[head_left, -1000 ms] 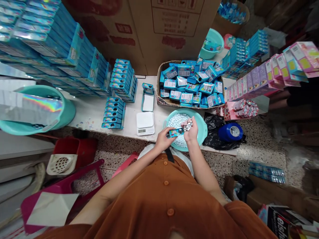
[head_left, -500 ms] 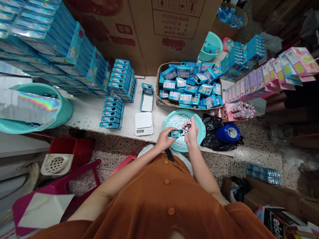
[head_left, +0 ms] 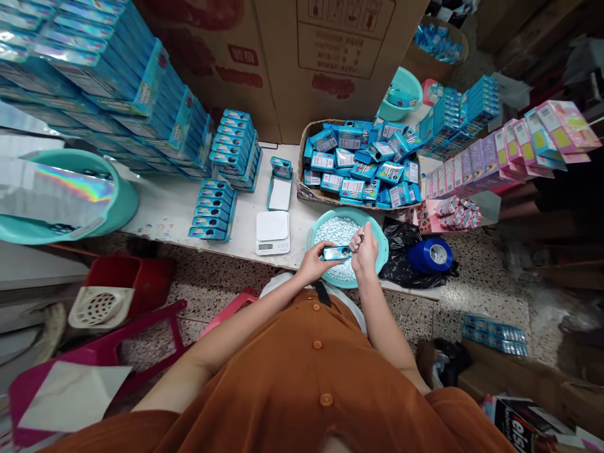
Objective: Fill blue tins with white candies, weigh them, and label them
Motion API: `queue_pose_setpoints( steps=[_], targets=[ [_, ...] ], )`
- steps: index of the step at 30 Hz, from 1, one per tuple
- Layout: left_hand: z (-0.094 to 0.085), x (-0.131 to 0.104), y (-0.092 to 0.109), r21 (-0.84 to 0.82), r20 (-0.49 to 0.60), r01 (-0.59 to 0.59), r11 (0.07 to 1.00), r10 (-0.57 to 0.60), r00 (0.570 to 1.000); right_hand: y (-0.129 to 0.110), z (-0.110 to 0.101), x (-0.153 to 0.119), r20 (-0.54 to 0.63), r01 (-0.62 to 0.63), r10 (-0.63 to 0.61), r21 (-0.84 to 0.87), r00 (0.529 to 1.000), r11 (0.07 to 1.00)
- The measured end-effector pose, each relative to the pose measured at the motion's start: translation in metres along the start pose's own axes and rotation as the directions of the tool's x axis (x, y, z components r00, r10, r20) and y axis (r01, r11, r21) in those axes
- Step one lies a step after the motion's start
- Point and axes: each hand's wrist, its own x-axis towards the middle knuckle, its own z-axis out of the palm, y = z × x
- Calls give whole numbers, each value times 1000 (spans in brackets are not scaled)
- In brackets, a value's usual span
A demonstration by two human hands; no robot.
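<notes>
Gripping a blue box (head_left: 336,253) in our left hand (head_left: 312,263), we clench our right hand (head_left: 365,250) over a basin (head_left: 383,248) — a black carton (head_left: 510,413) reads “eis”.

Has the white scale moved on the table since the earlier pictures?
No. The scale keeps its place on the table, left of the basin; everything shifts together slightly in the view.

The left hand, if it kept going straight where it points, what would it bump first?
Probably the right hand, just past the box in the left hand, though depth is unclear.
</notes>
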Motion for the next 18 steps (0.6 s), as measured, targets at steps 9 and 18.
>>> queue_pose_setpoints(
  steps=[9, 18],
  targets=[
    [3, 3, -6, -238, 51, 33, 971, -21, 998, -25, -16, 4, 64, -113, 99, 276, 993, 954],
    [-29, 13, -19, -73, -37, -20, 997, 17, 999, 5, -63, 11, -62, -165, 194, 314, 979, 935]
  ],
)
